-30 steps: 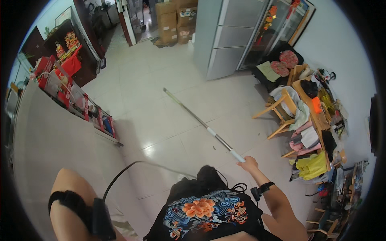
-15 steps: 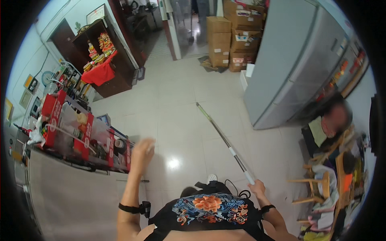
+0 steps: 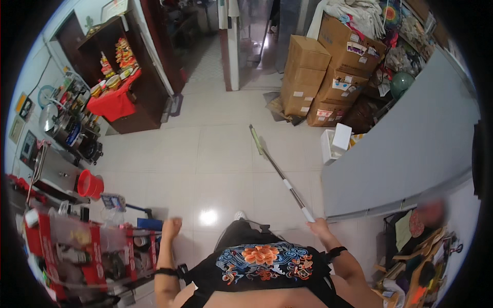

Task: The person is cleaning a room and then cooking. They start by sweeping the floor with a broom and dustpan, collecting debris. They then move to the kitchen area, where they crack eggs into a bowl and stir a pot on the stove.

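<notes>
My right hand (image 3: 319, 226) is wrapped round the white grip at the near end of a long-handled pole (image 3: 284, 177). The pole is silvery metal with white sections and slants away to the front left. At its far end, low over or on the floor, is a narrow green part (image 3: 256, 140); I cannot tell what kind of head it is. My left hand (image 3: 172, 226) hangs at my left with its fingers curled in and nothing seen in them. It is nearest to a red-edged display rack (image 3: 97, 251) of assorted goods.
Stacked cardboard boxes (image 3: 306, 77) and a white foam box (image 3: 328, 146) stand ahead right, beside a large grey fridge (image 3: 400, 159). A dark cabinet (image 3: 149, 97) with a red cloth is at the far left. A red bucket (image 3: 91, 185) stands left; wooden chairs (image 3: 421, 256) are at the right.
I have moved forward, so the boxes and fridge are nearer and the rack has slid back. My left hand has swung lower and back. My right hand still grips the pole.
</notes>
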`<state>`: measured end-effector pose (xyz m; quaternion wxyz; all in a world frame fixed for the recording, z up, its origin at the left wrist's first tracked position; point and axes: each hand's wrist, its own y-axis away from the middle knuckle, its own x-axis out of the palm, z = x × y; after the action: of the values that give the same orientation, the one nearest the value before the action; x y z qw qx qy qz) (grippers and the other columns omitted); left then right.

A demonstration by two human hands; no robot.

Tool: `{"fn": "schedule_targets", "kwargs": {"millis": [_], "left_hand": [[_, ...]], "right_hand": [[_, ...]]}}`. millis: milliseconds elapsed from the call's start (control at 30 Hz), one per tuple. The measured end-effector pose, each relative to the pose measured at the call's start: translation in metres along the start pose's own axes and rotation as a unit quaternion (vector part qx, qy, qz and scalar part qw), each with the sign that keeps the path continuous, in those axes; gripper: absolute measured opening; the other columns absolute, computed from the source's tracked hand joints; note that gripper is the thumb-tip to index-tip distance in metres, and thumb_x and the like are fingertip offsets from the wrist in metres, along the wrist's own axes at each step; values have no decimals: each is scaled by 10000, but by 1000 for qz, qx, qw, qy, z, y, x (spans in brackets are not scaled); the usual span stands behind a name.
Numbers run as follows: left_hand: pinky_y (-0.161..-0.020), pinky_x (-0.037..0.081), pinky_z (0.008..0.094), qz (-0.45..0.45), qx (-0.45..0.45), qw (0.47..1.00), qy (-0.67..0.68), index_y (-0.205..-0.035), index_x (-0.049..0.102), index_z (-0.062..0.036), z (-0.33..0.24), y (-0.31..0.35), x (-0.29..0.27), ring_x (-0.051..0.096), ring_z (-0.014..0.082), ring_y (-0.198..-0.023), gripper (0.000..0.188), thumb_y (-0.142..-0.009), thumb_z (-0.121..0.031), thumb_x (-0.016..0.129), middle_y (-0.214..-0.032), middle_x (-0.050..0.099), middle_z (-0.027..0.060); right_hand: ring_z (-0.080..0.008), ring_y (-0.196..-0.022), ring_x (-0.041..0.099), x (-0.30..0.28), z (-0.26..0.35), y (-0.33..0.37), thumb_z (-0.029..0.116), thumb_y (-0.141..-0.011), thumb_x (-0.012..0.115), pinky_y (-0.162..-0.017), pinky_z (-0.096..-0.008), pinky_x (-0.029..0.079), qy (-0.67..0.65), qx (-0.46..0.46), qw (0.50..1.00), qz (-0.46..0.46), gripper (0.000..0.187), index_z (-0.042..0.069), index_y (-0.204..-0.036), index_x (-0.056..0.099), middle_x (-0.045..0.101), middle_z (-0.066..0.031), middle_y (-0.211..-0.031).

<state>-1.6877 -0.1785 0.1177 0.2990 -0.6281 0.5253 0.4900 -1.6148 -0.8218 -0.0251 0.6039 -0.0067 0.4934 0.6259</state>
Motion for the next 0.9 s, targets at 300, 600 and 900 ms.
{"fn": "schedule_targets", "kwargs": {"millis": [300,600,900], "left_hand": [[-795,484,383,-18,309,949,61,-1034,646,-62,-280,-247,-120,608,324,-918,220,-860,-171,568,-1011,643,139],[-798,481,390,46,318,947,19,-1019,647,-87,-316,-339,-140,599,326,-910,214,-843,-196,592,-999,630,136],[-708,477,348,-12,291,952,98,-1029,650,-62,-314,-449,-171,613,258,-783,206,-848,-149,607,-957,641,125]], "right_hand": [[-147,-495,564,-21,118,-14,330,-777,696,-445,-284,454,-139,23,988,65,380,-35,-842,617,604,-86,-640],[-156,-455,531,-55,250,-134,280,-800,691,-408,-293,425,-163,-12,984,71,337,-33,-776,568,558,-80,-578],[-166,-448,517,-148,352,-252,239,-813,683,-409,-309,420,-136,-36,982,123,298,-28,-744,568,557,-94,-569]]}}
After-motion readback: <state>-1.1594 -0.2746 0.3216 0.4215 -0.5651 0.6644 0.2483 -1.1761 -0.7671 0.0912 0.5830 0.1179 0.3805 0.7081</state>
